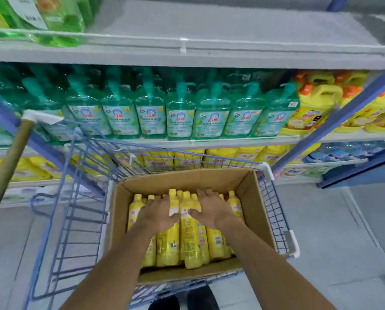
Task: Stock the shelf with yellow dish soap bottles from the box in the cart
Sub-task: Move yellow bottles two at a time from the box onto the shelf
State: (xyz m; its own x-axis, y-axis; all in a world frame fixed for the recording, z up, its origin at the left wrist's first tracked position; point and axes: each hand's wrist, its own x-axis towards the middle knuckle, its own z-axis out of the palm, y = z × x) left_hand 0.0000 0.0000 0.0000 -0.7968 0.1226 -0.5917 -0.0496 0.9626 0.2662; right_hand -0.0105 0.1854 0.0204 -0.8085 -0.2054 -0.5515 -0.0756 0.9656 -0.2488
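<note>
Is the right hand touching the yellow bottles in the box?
Touching. The head view shows the right hand resting on the yellow dish soap bottles, fingers spread over them.

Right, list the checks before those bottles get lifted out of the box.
1. Left hand and right hand on the yellow bottles: ok.
2. Fingers closed round a bottle: cannot tell, blurred.
3. Box seated inside the cart: ok.
4. Free space in the yellow row on the lower shelf: cannot tell, the cart hides it.
5. Wooden handle clear of both arms: ok.
</note>
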